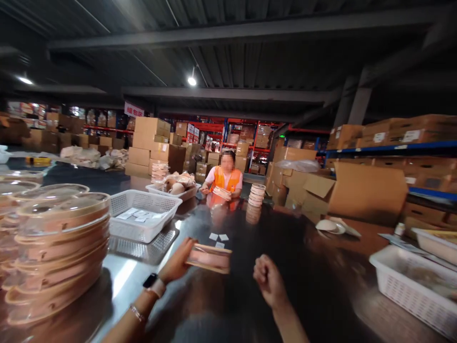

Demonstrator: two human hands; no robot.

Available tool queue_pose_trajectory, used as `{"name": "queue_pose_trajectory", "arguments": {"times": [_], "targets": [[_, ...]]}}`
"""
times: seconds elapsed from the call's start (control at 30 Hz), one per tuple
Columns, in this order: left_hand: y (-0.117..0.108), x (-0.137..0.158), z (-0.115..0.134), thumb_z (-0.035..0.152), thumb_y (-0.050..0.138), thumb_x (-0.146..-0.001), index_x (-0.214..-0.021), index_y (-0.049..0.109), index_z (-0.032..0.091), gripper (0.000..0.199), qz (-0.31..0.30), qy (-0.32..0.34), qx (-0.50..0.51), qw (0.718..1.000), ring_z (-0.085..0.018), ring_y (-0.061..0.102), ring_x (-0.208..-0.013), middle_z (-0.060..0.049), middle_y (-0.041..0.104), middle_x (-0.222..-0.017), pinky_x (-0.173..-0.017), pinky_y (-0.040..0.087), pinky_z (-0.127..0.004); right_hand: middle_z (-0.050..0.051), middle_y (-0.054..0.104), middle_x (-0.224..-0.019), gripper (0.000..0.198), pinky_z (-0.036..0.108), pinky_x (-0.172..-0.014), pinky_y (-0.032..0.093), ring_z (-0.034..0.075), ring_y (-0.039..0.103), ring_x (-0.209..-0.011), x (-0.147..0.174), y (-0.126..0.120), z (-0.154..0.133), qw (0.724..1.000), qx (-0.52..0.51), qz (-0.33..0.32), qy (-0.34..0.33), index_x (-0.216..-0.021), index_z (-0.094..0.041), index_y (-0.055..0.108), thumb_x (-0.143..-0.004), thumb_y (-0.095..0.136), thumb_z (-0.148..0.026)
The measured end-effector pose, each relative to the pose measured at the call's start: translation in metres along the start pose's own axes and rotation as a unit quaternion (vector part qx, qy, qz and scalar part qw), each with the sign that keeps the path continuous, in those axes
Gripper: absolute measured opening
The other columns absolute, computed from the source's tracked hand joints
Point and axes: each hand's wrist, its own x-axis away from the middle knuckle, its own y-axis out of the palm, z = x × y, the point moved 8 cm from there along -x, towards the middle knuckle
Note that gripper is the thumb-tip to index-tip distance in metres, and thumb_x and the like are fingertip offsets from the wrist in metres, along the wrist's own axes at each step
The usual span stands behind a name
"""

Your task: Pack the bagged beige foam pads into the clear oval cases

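My left hand (pixel 181 261), wearing a watch and a bracelet, grips one end of a shallow clear plastic box (pixel 210 259) with pinkish-peach sides. The box is held tilted over the dark shiny table (pixel 246 305). To the right of it, apart from the box, my right hand (pixel 267 278) is closed in a fist; whatever its fingers may hold is hidden. Just beyond the box lie several small white packets (pixel 218 238). On the left rises a tall stack of similar peach boxes (pixel 59 257) with clear lids.
A white basket (pixel 144 233) containing white packets stands behind the stack. Another basket (pixel 410 281) is at the right edge. Across the table sits a person in an orange vest (pixel 226 178), beside a stack of boxes (pixel 256 196). Cartons (pixel 367 190) line the right.
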Motion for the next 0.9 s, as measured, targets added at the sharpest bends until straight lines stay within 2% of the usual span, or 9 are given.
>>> {"name": "queue_pose_trajectory", "arguments": {"times": [0.1,0.17,0.23,0.33,0.47,0.57,0.67,0.8,0.9], "targets": [[-0.015,-0.004,-0.020,0.040,0.069,-0.063,-0.119,0.046,0.012,0.067,0.062,-0.036,0.049,0.996,-0.036,0.054,-0.116,-0.017,0.058,-0.119,-0.104,0.044,-0.050,-0.011,0.031,-0.049,0.037,0.014,-0.039,0.026,0.005,0.030,-0.040,-0.003,-0.038,0.002,0.961,-0.229,0.139,0.073,-0.059,-0.024,0.026,-0.070,0.054,-0.047],[-0.008,-0.002,-0.018,0.044,0.063,-0.070,-0.135,0.033,0.013,0.078,0.072,-0.044,0.100,0.991,-0.037,0.052,-0.120,-0.018,0.050,-0.133,-0.092,0.052,-0.049,-0.011,0.036,-0.048,0.042,0.014,-0.039,0.025,0.005,0.036,-0.039,0.004,-0.027,0.012,0.949,-0.252,0.148,0.119,-0.060,-0.023,0.033,-0.063,0.064,-0.051],[0.009,0.003,-0.008,0.046,0.061,-0.073,-0.146,0.022,0.021,0.087,0.051,-0.048,0.194,0.979,-0.039,0.053,-0.119,-0.014,0.044,-0.144,-0.077,0.057,-0.043,-0.006,0.050,-0.051,0.042,0.018,-0.039,0.032,0.009,0.047,-0.042,0.016,0.011,0.025,0.951,-0.246,0.087,0.167,-0.066,-0.020,0.048,-0.059,0.073,-0.053],[0.036,0.012,0.005,0.051,0.067,-0.071,-0.151,0.020,0.025,0.097,0.001,-0.069,0.317,0.946,-0.042,0.055,-0.116,-0.013,0.047,-0.145,-0.066,0.057,-0.040,0.004,0.067,-0.080,0.059,0.026,-0.052,0.047,0.015,0.063,-0.059,0.038,0.093,0.032,0.924,-0.307,-0.117,0.195,-0.093,-0.017,0.060,-0.062,0.074,-0.065],[0.057,0.019,0.014,0.060,0.076,-0.063,-0.147,0.032,0.024,0.102,-0.050,-0.070,0.335,0.938,-0.041,0.047,-0.129,-0.013,0.052,-0.141,-0.094,0.052,-0.050,0.001,0.065,-0.080,0.067,0.026,-0.055,0.046,0.014,0.063,-0.060,0.057,0.134,0.049,0.914,-0.304,-0.159,0.216,-0.095,-0.017,0.059,-0.058,0.077,-0.070],[0.064,0.021,0.019,0.067,0.079,-0.056,-0.142,0.037,0.025,0.105,-0.067,-0.060,0.333,0.939,-0.039,0.043,-0.134,-0.012,0.052,-0.142,-0.112,0.038,-0.051,-0.001,0.060,-0.066,0.061,0.022,-0.048,0.041,0.012,0.058,-0.053,0.064,0.141,0.057,0.910,-0.278,-0.186,0.245,-0.085,-0.017,0.060,-0.061,0.074,-0.071],[0.067,0.022,0.022,0.068,0.080,-0.054,-0.140,0.037,0.025,0.105,-0.074,-0.056,0.324,0.941,-0.038,0.043,-0.135,-0.013,0.052,-0.141,-0.115,0.036,-0.051,-0.002,0.055,-0.061,0.058,0.019,-0.040,0.031,0.010,0.053,-0.049,0.068,0.141,0.053,0.899,-0.287,-0.201,0.263,-0.077,-0.018,0.057,-0.063,0.068,-0.073],[0.066,0.022,0.019,0.055,0.087,-0.051,-0.136,0.037,0.024,0.104,-0.059,-0.057,0.325,0.942,-0.037,0.044,-0.134,-0.014,0.055,-0.138,-0.109,0.042,-0.049,-0.005,0.046,-0.058,0.058,0.017,-0.037,0.016,0.005,0.043,-0.043,0.067,0.132,0.050,0.903,-0.284,-0.157,0.281,-0.073,-0.019,0.052,-0.057,0.067,-0.073],[0.071,0.025,0.018,0.047,0.086,-0.056,-0.135,0.038,0.025,0.095,-0.062,-0.057,0.330,0.940,-0.036,0.045,-0.133,-0.012,0.051,-0.141,-0.107,0.044,-0.046,-0.009,0.033,-0.050,0.053,0.018,-0.039,0.010,0.004,0.029,-0.040,0.060,0.120,0.049,0.924,-0.267,-0.098,0.255,-0.061,-0.022,0.039,-0.057,0.064,-0.068]]}}
